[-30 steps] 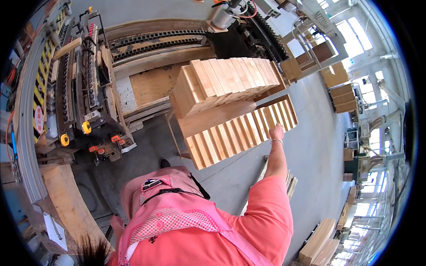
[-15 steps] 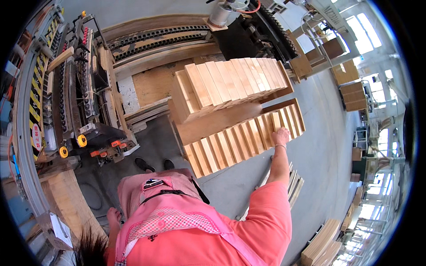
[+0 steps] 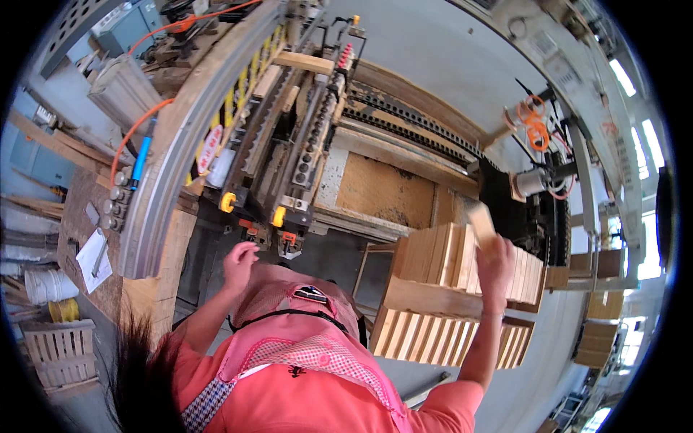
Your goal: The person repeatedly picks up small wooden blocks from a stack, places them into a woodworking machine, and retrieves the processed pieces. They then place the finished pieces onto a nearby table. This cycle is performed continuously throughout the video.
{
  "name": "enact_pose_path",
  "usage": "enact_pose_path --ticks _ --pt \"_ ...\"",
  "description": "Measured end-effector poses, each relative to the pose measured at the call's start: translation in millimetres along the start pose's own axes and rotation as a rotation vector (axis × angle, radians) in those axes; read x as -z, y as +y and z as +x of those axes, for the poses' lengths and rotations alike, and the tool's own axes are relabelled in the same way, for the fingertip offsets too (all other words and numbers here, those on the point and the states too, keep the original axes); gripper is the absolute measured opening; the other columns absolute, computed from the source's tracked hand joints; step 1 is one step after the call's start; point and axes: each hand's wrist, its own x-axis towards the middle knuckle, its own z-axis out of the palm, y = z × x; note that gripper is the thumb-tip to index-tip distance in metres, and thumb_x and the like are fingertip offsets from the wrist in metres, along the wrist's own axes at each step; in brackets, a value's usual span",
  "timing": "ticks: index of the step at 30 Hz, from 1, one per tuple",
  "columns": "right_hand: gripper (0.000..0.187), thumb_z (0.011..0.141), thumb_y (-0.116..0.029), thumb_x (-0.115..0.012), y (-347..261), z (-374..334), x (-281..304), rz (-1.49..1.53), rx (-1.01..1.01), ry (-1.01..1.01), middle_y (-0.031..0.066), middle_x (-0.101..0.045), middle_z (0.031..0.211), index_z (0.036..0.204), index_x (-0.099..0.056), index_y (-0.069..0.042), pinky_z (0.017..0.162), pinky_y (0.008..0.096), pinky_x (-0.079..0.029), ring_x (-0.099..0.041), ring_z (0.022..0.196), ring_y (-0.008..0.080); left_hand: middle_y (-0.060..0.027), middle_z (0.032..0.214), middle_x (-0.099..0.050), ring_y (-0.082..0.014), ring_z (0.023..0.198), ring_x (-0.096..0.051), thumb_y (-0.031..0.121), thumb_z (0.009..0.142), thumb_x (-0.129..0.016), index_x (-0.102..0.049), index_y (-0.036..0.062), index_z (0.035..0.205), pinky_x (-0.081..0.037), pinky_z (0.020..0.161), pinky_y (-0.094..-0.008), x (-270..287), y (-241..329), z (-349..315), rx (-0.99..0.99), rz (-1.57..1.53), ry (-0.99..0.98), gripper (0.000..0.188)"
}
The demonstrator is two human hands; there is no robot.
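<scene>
The left hand point(image 3: 240, 261) is loose and holds nothing, at about 7 o'clock, near the big machine point(image 3: 289, 166). At 3 o'clock, the right hand point(image 3: 497, 265) grips a short wood block point(image 3: 481, 224). Its long side points up toward 11 o'clock, above the stacked wood pieces point(image 3: 440, 289).
</scene>
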Motion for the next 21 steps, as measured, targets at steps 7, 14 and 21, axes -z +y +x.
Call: enact_pose_path --ticks 7,14,21 --pt "0.034 0.064 -0.02 -0.069 -162.0 209.1 -142.0 0.188 0.413 -0.149 0.0142 -0.057 0.092 0.089 -0.055 -0.003 0.076 0.0401 -0.047 -0.055 0.091 0.0317 -0.0025 0.088 -0.063 -0.0059 0.071 -0.055 0.001 0.087 -0.049 -0.061 0.0015 0.093 -0.045 0.065 -0.0198 -53.0 83.1 23.0 -0.144 -0.282 -0.089 0.014" --pt "0.035 0.065 -0.028 -0.069 -281.1 374.8 -266.5 0.074 0.532 -0.355 0.0164 -0.062 0.09 0.087 -0.061 -0.001 0.077 0.0394 -0.049 -0.059 0.089 0.0319 -0.004 0.09 -0.062 -0.0085 0.076 -0.056 0.0 0.087 -0.049 -0.058 0.0001 0.096 -0.046 0.071 -0.0216 -60.6 94.3 49.8 -0.032 -0.36 0.083 0.014" --pt "0.04 0.063 -0.037 -0.069 -329.1 441.9 -351.8 0.15 0.611 -0.449 0.0173 -0.064 0.085 0.085 -0.065 -0.004 0.073 0.0401 -0.051 -0.062 0.082 0.0319 -0.0059 0.094 -0.062 -0.01 0.077 -0.057 -0.001 0.086 -0.05 -0.058 -0.0005 0.099 -0.046 0.071 -0.0226 -85.8 104.6 86.0 0.0 -0.445 0.255 0.015"
